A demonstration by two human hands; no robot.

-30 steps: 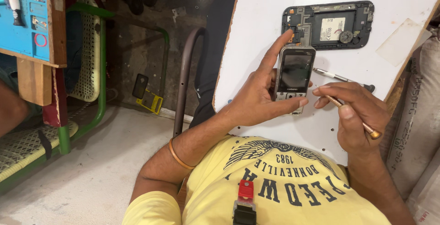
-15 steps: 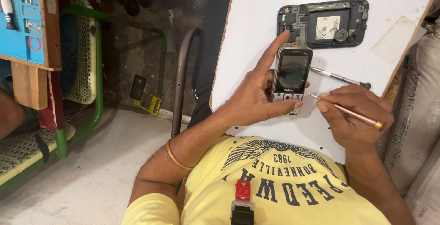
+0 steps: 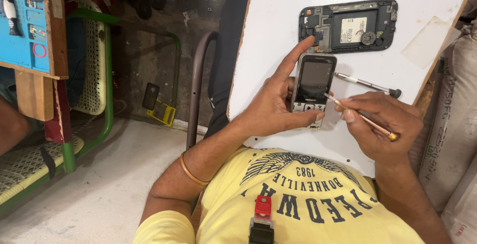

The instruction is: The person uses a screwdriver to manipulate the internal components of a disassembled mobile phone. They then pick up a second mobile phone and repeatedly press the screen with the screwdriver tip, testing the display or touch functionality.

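On the white table (image 3: 278, 20), a small keypad phone (image 3: 312, 86) is lying face up, gripped by the left hand (image 3: 271, 110), index finger stretching along its side. The right hand (image 3: 385, 122) is pinching a thin copper-coloured tool (image 3: 365, 119), its tip touching the phone's lower edge. Just beyond, an opened black phone frame (image 3: 348, 25) and a grey screwdriver (image 3: 367, 84) are resting.

Opened smartphone frame (image 3: 348, 25), spare screwdriver (image 3: 366, 84), green wicker chair (image 3: 94, 65)
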